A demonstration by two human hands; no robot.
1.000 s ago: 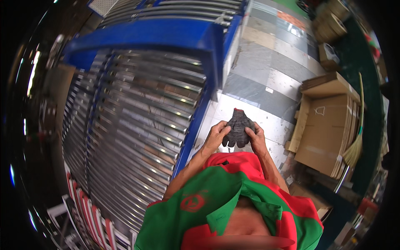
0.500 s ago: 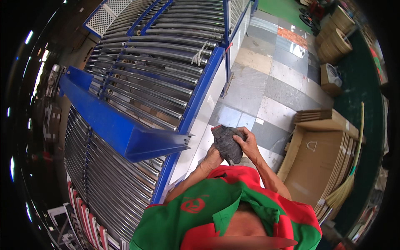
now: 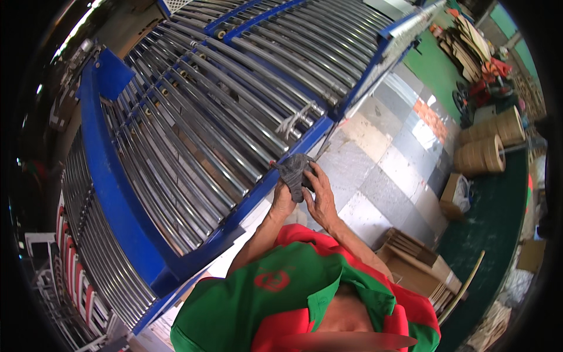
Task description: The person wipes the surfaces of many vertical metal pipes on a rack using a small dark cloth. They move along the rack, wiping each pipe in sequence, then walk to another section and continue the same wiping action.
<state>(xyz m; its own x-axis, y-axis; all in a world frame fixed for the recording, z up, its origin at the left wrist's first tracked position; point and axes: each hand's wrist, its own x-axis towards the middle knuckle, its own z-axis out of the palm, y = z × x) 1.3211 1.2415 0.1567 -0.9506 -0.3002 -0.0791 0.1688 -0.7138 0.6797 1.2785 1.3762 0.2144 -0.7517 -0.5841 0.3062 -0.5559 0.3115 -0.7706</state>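
My fingers are clamped on a dark grey glove (image 3: 295, 171): my left hand (image 3: 284, 198) grips its lower part from the nine o'clock side, and my right hand (image 3: 317, 196) wraps it from three o'clock, fingertips curled over the fabric. The glove sits bunched between both hands, just above the centre of the view, hanging over the rim of the conveyor.

The roller conveyor (image 3: 193, 135) is the biggest thing here, filling everything from seven o'clock round to one o'clock with rows of steel rollers. Its blue side rail (image 3: 258, 196) runs diagonally from seven o'clock up toward one o'clock and passes right under my left wrist, so that side is closed off. A blue cross beam (image 3: 102, 170) stands at nine o'clock.

The tiled floor (image 3: 381, 170) opens out from two to four o'clock, bare and free beside my right hand. Further out at three o'clock stand cardboard rolls (image 3: 484, 154), with a small open carton (image 3: 456, 196) below them. Flattened cardboard boxes (image 3: 413, 258) lie at five o'clock, near my right elbow, narrowing the room there.
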